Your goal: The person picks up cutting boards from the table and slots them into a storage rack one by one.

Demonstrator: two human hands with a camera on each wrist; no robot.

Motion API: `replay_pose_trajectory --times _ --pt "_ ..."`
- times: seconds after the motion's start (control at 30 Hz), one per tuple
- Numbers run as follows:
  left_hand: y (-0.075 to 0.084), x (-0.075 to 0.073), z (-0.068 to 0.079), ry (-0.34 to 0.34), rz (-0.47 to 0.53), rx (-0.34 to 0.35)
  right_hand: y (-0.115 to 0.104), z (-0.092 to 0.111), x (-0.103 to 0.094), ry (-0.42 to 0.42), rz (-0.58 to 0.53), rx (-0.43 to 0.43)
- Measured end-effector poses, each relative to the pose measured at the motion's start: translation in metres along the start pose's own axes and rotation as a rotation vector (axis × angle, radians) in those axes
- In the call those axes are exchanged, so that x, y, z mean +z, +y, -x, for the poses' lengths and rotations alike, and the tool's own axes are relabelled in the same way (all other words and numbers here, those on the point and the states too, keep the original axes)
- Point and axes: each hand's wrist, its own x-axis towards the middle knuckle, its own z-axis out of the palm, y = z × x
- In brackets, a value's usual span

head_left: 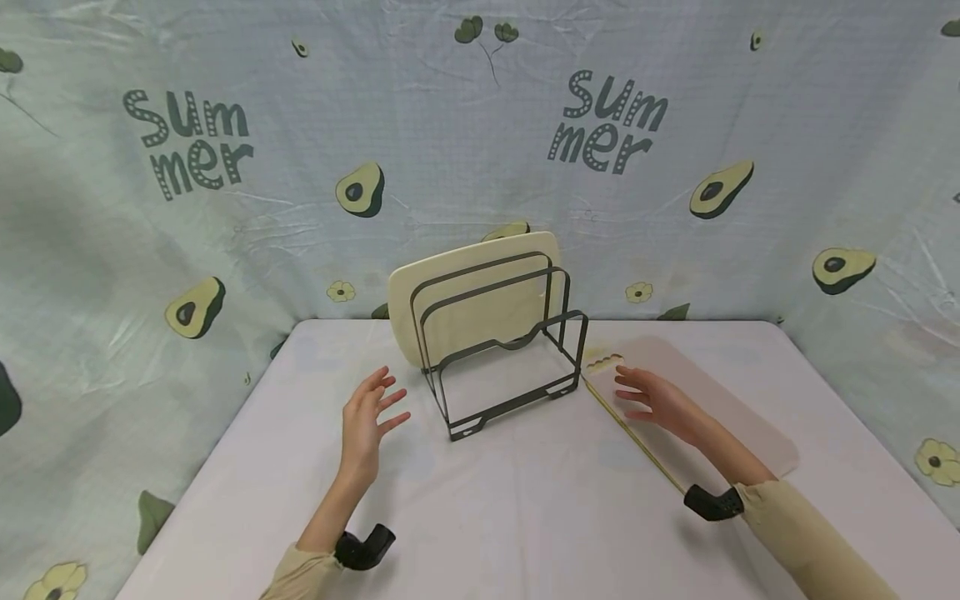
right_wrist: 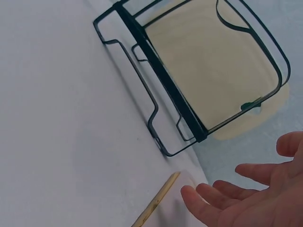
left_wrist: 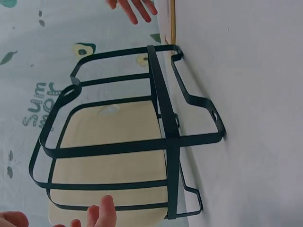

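A black metal rack (head_left: pixel 517 404) with several upright hoops stands mid-table. In its rear slot a cream cutting board (head_left: pixel 480 292) leans upright, seen also through the hoops in both wrist views. My left hand (head_left: pixel 367 421) hovers to the left of the rack, fingers spread and holding nothing. On the other side, my right hand (head_left: pixel 663 404) hangs over a flat pale board (head_left: pixel 720 400) that lies on the table, its fingers loosely bent around nothing. That board shows a tan edge (right_wrist: pixel 156 201) along its left side; my forearm hides part of it.
The table (head_left: pixel 480 517) has a white cover. Behind it and at both sides hangs a curtain (head_left: pixel 465 125) printed with avocados and lettering. A black band-like device (head_left: pixel 365 547) sits on my left wrist, another (head_left: pixel 712 503) on my right.
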Motion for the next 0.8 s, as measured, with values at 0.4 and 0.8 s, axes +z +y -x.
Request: replay_pose_trajectory --times 0.4,0.8 --pt "-0.011 0.022 0.033 -0.129 0.038 0.019 0.039 0.068 -0.029 0.039 0.023 -0.113" --pt "-0.019 0.048 0.035 -0.226 0.038 -0.015 0.067 0.11 -0.061 0.012 -0.235 -0.101"
